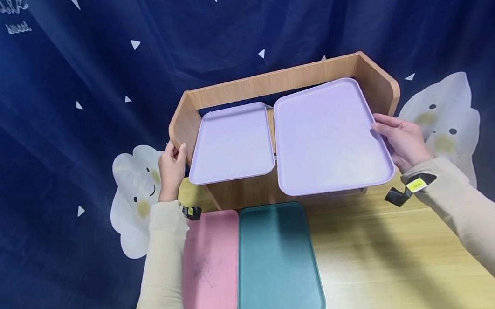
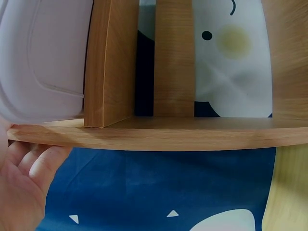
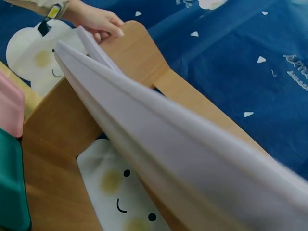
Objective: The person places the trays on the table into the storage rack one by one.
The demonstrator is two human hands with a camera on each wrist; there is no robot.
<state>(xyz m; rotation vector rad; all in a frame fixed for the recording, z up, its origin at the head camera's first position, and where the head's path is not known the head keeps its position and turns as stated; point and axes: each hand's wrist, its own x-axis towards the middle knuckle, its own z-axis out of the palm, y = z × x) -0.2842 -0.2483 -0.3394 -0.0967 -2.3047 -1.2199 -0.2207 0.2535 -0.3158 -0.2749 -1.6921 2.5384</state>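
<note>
A small wooden desk shelf (image 1: pixel 277 81) carries two lavender trays side by side on its top. My left hand (image 1: pixel 173 171) grips the front edge of the shelf's left side panel. In the left wrist view the fingers (image 2: pixel 47 166) of that hand lie along the panel's outer face. My right hand (image 1: pixel 405 141) pinches the right-hand lavender tray (image 1: pixel 330 138) by its right rim, thumb on the upper face. That tray tilts up and overlaps the right side panel. The left-hand lavender tray (image 1: pixel 233 143) lies within the left part of the shelf, beside my left hand.
On the yellow wood table (image 1: pixel 363 270) below, a pink tray (image 1: pixel 213 263) and a teal tray (image 1: pixel 278 262) lie next to each other before the shelf. A dark blue curtain (image 1: pixel 208 40) with white triangles and smiling clouds hangs behind.
</note>
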